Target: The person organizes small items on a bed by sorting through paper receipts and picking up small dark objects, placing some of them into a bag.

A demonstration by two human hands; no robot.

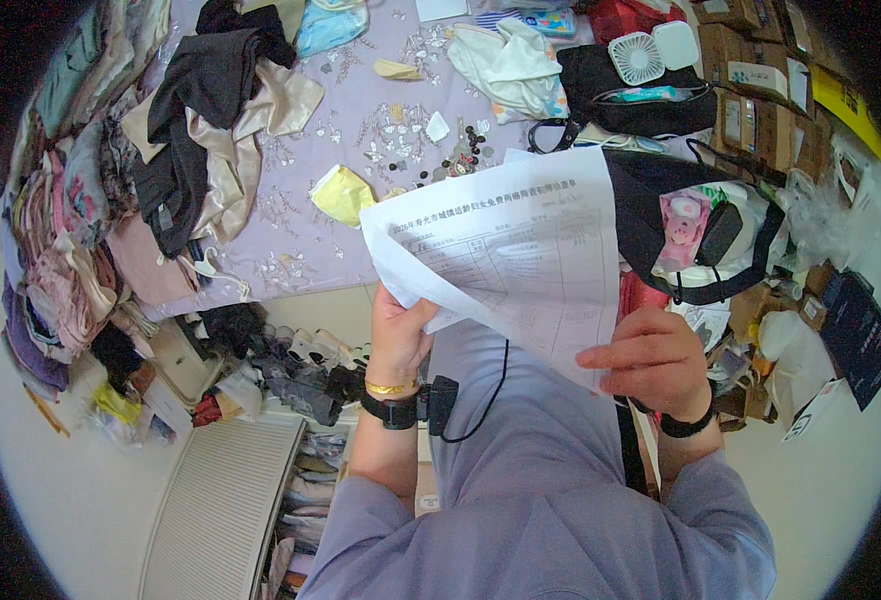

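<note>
I hold a white printed sheet of paper (505, 250) up in front of me with both hands. My left hand (398, 335) grips its lower left edge; that wrist carries a gold bangle and a black band with a small black device and a cable. My right hand (650, 360) pinches the sheet's lower right corner, fingers pointing left, with a black band on the wrist. The paper shows a table of lines and covers part of the bed behind it.
A lilac bedspread (310, 150) holds a pile of dark and beige clothes (200, 100), a yellow pouch (342, 193), small dark beads (460, 150) and a black bag (630, 90) with a white fan. Cardboard boxes (760, 90) stand right; folded garments (70, 230) left; shoes (300, 370) below.
</note>
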